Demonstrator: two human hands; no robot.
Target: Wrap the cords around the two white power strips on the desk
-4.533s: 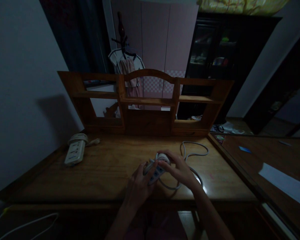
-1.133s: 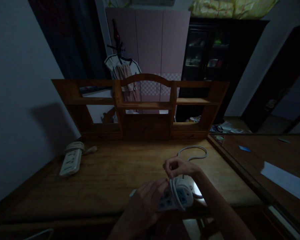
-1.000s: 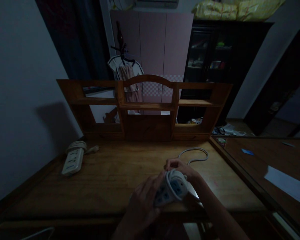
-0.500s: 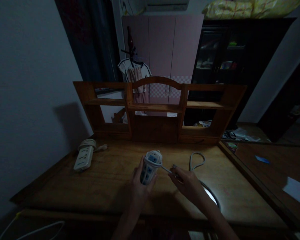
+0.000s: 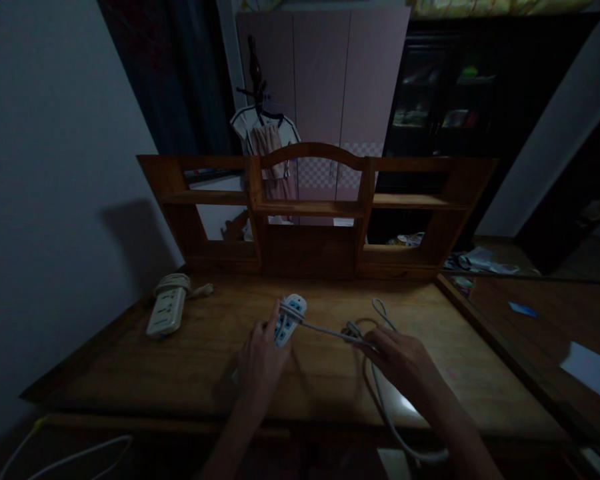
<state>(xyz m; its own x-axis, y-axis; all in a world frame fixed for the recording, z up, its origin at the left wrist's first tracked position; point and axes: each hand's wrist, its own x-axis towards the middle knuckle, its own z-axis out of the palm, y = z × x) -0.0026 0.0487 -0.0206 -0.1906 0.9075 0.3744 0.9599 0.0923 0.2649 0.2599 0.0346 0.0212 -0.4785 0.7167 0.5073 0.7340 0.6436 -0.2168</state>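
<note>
My left hand (image 5: pixel 263 357) grips a white power strip (image 5: pixel 289 320) with blue sockets, tilted above the wooden desk. A few turns of its grey-white cord (image 5: pixel 325 330) wrap around the strip near its far end. To the right, my right hand (image 5: pixel 397 353) pinches the cord, which runs taut between both hands. What looks like the plug (image 5: pixel 353 328) sticks out beside my right fingertips. From there the loose cord loops over the desk and hangs down past the front edge.
A second white power strip (image 5: pixel 166 312), its cord coiled on its far end, lies at the desk's left. A wooden shelf unit (image 5: pixel 310 208) stands along the back of the desk (image 5: pixel 205 380). A raised ledge (image 5: pixel 485 347) borders the right side, with paper (image 5: pixel 593 370) beyond.
My right hand has moved right, drawing out a longer stretch of cord. The power strip has shifted left and lower in my left hand, showing more of its socket face.
</note>
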